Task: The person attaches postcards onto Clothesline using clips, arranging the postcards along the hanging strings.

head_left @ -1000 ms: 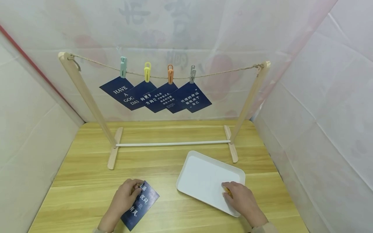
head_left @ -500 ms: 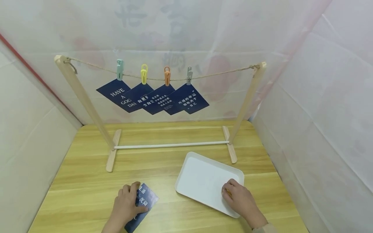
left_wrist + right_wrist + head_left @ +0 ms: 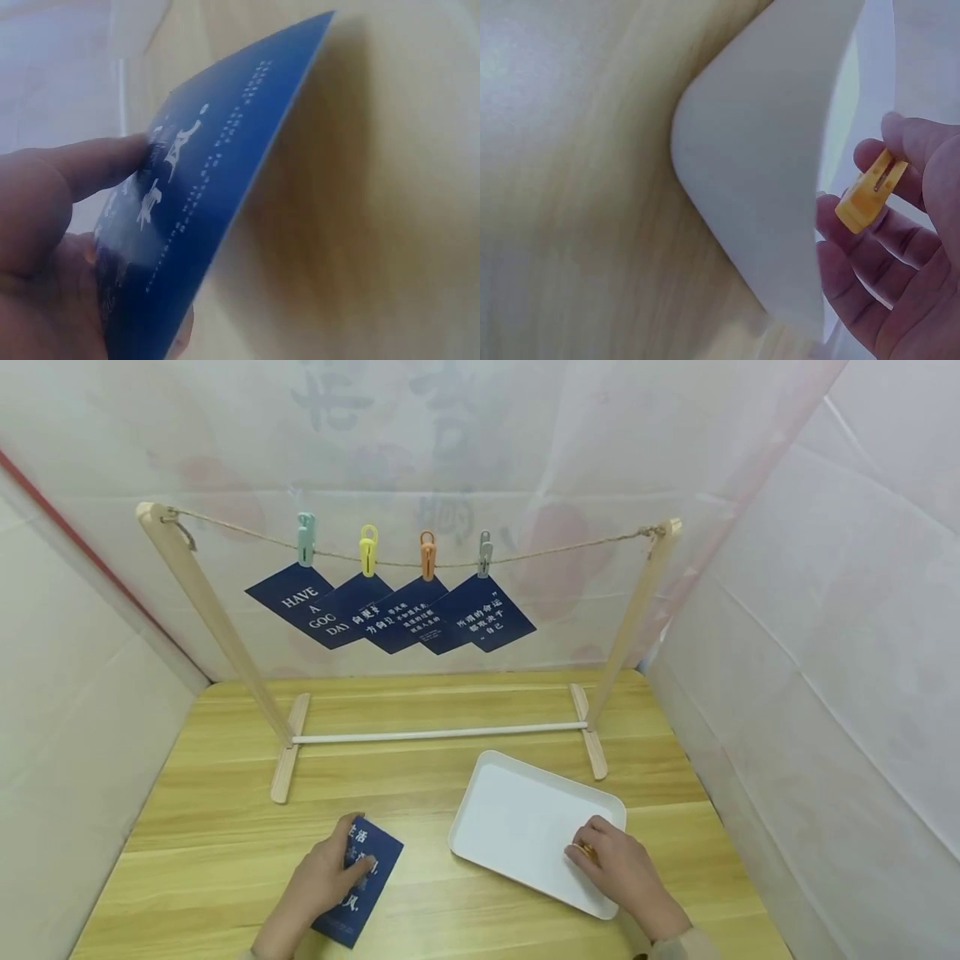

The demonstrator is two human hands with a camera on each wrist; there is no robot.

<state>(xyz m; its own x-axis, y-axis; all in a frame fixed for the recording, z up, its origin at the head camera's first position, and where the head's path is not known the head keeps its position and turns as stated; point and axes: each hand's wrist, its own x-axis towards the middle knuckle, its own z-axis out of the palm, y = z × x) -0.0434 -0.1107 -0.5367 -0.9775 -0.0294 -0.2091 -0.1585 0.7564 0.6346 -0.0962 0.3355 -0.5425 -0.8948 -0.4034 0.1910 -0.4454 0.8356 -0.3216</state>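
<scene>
My left hand (image 3: 318,875) holds a dark blue printed card (image 3: 366,897) above the table. In the left wrist view the thumb (image 3: 105,166) lies on the printed face and the other fingers are mostly hidden behind the card. Over the white tray (image 3: 510,818), my right hand (image 3: 626,875) pinches a yellow-orange clothes peg (image 3: 866,196) between thumb and index finger, its other fingers loosely bent. Ahead, a turquoise peg (image 3: 306,539), a yellow peg (image 3: 368,552), an orange peg (image 3: 427,557) and a grey peg (image 3: 484,554) hold overlapping blue cards (image 3: 487,610) on a rope.
The rope (image 3: 585,547) spans two wooden posts (image 3: 217,618) joined low down by a white rod (image 3: 442,734). Wooden feet (image 3: 289,747) stand on the wood-grain table (image 3: 405,777). Pale sheets (image 3: 810,610) enclose the back and sides.
My left hand has shifted its grip, bringing the thumb onto the card's face, and the card has turned slightly. The right hand stays over the tray with the peg. The head view has shifted slightly.
</scene>
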